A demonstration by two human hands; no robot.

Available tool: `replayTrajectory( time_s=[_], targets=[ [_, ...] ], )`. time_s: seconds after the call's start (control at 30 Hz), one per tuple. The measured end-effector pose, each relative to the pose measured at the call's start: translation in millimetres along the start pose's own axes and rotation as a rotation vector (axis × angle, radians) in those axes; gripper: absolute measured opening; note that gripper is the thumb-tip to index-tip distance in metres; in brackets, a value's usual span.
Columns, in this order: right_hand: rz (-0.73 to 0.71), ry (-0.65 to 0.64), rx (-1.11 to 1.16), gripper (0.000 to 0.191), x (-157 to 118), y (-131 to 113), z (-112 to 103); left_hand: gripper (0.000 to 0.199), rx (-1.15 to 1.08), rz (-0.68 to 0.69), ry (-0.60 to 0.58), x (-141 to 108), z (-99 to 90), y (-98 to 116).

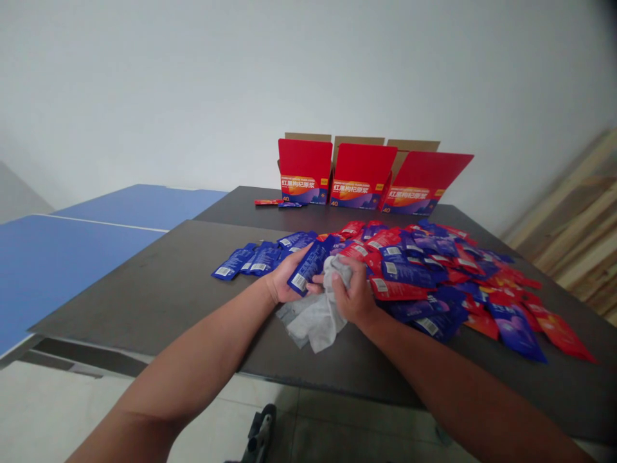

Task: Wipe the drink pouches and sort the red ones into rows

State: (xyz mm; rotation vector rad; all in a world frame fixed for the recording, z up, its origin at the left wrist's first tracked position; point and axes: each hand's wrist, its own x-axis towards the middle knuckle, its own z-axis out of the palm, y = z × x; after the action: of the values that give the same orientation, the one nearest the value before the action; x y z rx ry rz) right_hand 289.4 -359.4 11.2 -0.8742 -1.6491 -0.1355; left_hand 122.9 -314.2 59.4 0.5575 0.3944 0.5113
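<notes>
A blue sachet (311,265) with a white barcode label lies tilted in my left hand (288,278), whose fingers are wrapped around its lower part. My right hand (355,290) grips a crumpled grey cloth (315,321) beside the sachet, and the cloth hangs down onto the dark table (193,283). Behind my left hand, several blue sachets (264,258) lie in an overlapping row. A large mixed pile of red and blue sachets (409,273) spreads from behind my right hand toward the right side of the table.
Three red boxes (355,177) stand with raised flaps at the table's back. A red sachet (268,202) and blue ones lie left of them. A blue table-tennis table (87,257) is at the left. Wooden boards (573,238) lean at the far right.
</notes>
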Motion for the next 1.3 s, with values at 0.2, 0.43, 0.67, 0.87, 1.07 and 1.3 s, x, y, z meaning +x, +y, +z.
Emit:
replayTrajectory(
  time_s=[0.2, 0.43, 0.67, 0.87, 1.07, 1.3],
  targets=[
    [-0.356, -0.267, 0.024, 0.032, -2, -2, -4, 0.052, 0.096, 0.072, 0.181, 11, -0.3, -8],
    [-0.250, -0.221, -0.001, 0.030, -1, -4, -3, 0.047, 0.288, 0.136, 0.200, 15, -0.6, -20],
    [0.007, -0.007, -0.076, 0.027, 3, 4, -2, 0.044, 0.504, 0.127, 0.233, 13, -0.2, -26],
    [0.256, 0.153, -0.079, 0.024, 4, 13, 5, 0.039, 0.405, 0.028, 0.138, 6, 3.8, -16],
    [0.244, 0.123, -0.053, 0.026, 2, 11, 5, 0.027, -0.057, 0.143, 0.024, 3, -3.1, 6],
    [0.099, 0.037, -0.052, 0.026, 0, 6, 2, 0.015, -0.314, 0.431, 0.288, 10, -9.4, 19]
  ],
)
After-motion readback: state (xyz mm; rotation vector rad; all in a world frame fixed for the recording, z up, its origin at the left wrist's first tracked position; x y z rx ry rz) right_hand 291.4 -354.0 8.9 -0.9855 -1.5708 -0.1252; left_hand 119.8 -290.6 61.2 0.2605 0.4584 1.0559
